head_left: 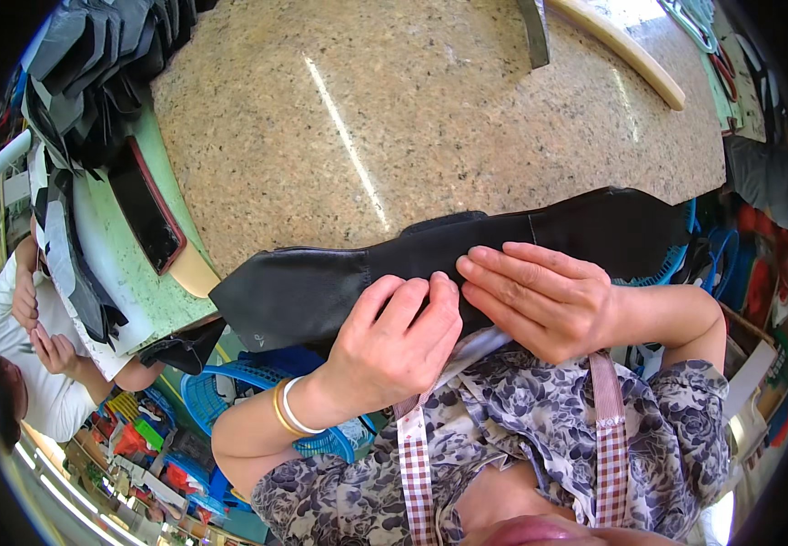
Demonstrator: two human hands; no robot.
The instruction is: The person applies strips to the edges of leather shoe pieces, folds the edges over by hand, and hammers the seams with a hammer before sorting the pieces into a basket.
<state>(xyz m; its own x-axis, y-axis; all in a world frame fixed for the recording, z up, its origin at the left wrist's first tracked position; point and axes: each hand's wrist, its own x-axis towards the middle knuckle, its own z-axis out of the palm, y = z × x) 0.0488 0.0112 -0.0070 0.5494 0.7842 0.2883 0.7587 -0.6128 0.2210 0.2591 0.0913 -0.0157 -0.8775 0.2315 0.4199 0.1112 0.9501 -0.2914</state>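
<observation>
A long black leather-like piece (453, 246), with seams across it and angled ends, lies along the near edge of the speckled stone tabletop (467, 136). My left hand (394, 341) is closed at the middle of its near edge, fingers bent and fingertips pressed on the material; its thumb is hidden. Flat on the same piece, just to the right, rests my right hand (544, 300), its fingers stretched out side by side. The fingertips of both hands almost meet. Part of the near edge is hidden under the hands.
Dark cut pieces (94, 55) are stacked at the far left, near a red-cased phone (146, 205). A curved wooden bar (626, 50) and a metal strip (535, 35) lie at the far right. Blue baskets (207, 391) stand below the table. Another person (57, 400) works at left.
</observation>
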